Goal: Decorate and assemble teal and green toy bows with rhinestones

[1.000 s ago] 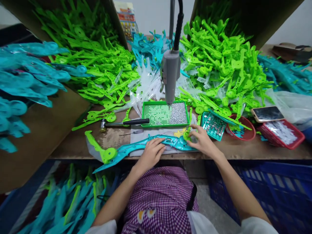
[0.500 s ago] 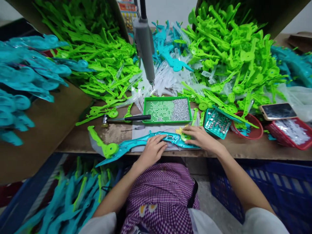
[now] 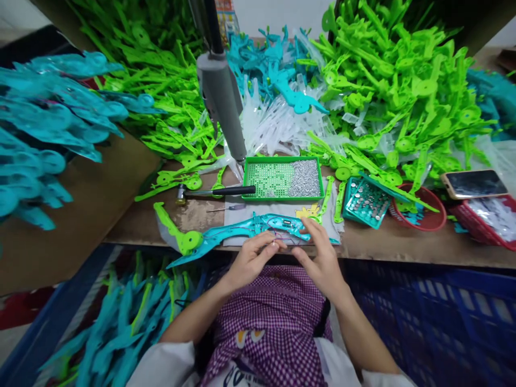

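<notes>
A long teal toy bow piece (image 3: 242,231) with a green end lies along the bench's near edge. Thin red wires loop out of its middle. My left hand (image 3: 253,257) sits just below it, fingers curled in a pinch on a small metal part at the wires. My right hand (image 3: 318,258) is beside it with fingers stretched out, fingertips touching the teal piece near a yellow sticker (image 3: 307,213). A grey hanging electric screwdriver (image 3: 222,105) dangles tilted above the bench, held by neither hand.
A green tray of screws (image 3: 284,179), a small hammer (image 3: 217,191), a teal tray of button cells (image 3: 365,201), red baskets (image 3: 423,215) and a phone (image 3: 473,184) lie on the bench. Heaps of green (image 3: 395,91) and teal parts (image 3: 48,123) surround it. Blue crates stand below.
Both hands drew back toward the bench's near edge. The right hand left the green part by the sticker. The hanging screwdriver swung left, away from the screw tray.
</notes>
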Available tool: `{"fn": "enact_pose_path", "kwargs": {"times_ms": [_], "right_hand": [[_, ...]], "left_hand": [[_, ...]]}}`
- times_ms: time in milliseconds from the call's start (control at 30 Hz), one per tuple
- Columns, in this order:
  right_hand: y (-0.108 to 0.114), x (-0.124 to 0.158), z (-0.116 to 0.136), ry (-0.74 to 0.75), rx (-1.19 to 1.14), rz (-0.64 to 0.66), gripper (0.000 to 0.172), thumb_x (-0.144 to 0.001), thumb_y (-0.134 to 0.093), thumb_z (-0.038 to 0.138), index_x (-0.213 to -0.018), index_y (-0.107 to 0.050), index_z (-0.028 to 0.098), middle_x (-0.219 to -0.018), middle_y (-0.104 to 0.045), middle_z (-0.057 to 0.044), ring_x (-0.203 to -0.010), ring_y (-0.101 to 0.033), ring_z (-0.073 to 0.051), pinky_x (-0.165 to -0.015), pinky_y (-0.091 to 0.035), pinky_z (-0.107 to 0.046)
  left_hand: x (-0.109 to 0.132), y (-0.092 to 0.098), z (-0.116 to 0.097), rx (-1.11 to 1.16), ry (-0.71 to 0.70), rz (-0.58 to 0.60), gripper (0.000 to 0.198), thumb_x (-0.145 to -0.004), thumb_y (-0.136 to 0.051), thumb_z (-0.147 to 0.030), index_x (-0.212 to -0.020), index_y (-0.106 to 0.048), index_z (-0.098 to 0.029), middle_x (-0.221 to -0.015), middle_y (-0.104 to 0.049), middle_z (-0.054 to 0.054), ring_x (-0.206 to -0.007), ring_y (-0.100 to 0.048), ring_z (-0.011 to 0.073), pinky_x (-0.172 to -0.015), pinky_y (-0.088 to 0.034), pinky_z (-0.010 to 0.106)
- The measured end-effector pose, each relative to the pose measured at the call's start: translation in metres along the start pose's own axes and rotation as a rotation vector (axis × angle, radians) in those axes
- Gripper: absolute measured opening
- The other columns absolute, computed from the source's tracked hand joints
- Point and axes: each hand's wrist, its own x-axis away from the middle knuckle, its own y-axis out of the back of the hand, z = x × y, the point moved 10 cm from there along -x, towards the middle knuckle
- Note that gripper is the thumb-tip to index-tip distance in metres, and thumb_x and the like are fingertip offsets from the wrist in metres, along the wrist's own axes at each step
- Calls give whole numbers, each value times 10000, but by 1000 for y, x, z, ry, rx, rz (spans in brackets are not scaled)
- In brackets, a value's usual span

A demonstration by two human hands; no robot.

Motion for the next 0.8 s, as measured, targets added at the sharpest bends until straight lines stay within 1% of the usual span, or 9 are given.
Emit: {"fn": "enact_pose_path", "kwargs": {"times_ms": [67, 133, 267, 333, 433, 567, 667, 733, 800], "right_hand": [[-14, -4, 12, 54, -71, 196, 218, -933, -517, 295, -1114, -629, 247, -1119, -643, -74, -1054, -583, -201, -933, -463, -389], [-17, -9, 21, 63, -206, 295, 196, -957, -467, 275, -911, -651, 226, -963, -654, -47, -977, -596, -172, -895, -469, -348], [-2, -28, 22, 1, -264, 189, 219, -959, -464, 312, -827, -605, 208, -894, -620, -39, -895, -587, -155, -819, -461, -294], [5, -33, 16, -13, -119, 167, 217, -945, -493, 339, -812, -602, 206, -825, -605, -27, -820, -565, -151, -767, -438, -279], [13, -22, 0, -76, -48, 266, 252, -926, -529, 360, -744, -599, 199, -706, -571, 1, -687, -532, -128, -649, -403, -244], [28, 5, -22, -157, -100, 275, 264, -924, -531, 362, -741, -614, 192, -695, -589, 0, -665, -541, -124, -641, -402, -240], [30, 13, -38, -216, -40, 178, 301, -920, -528, 374, -695, -602, 189, -659, -576, 2, -640, -530, -127, -625, -391, -244], [21, 14, -40, -226, -65, 182, 320, -917, -527, 382, -672, -594, 188, -632, -566, 8, -619, -525, -124, -611, -391, -239], [17, 13, -35, -210, -126, 162, 339, -922, -516, 380, -653, -582, 186, -618, -553, 13, -609, -519, -118, -611, -397, -236]], "left_hand": [[6, -2, -3, 16, -27, 34, 255, -959, -480, -301, -893, -686, -166, -884, -678, 50, -867, -623, 153, -810, -475, 263], [10, -7, -2, 0, -16, 77, 272, -969, -457, -306, -898, -676, -161, -836, -674, 41, -795, -625, 136, -752, -476, 241], [13, -26, 3, -137, 6, 183, 315, -979, -427, -334, -890, -669, -153, -699, -642, 11, -622, -582, 108, -614, -449, 216], [9, -25, 4, -277, -38, 140, 320, -985, -412, -322, -898, -669, -152, -759, -675, 30, -669, -601, 124, -659, -460, 238], [7, -13, 2, -500, -135, 71, 280, -984, -421, -282, -980, -672, -159, -904, -716, 59, -792, -634, 158, -767, -468, 290], [7, -12, 13, -673, -112, 271, 273, -981, -429, -279, -1105, -667, -225, -957, -705, 48, -858, -642, 171, -787, -491, 308], [3, -12, -3, -847, -154, 266, 471, -944, -489, -395, -1387, -471, -237, -1225, -612, 130, -1109, -581, 270, -911, -488, 442], [1, -27, -23, -862, -242, 258, 663, -901, -535, -470, -1474, -321, -214, -1396, -486, 168, -1277, -464, 318, -1017, -422, 520], [-2, -51, -36, -766, -315, 296, 601, -930, -502, -428, -1465, -323, -218, -1391, -503, 145, -1282, -473, 279, -1030, -434, 481]]}}
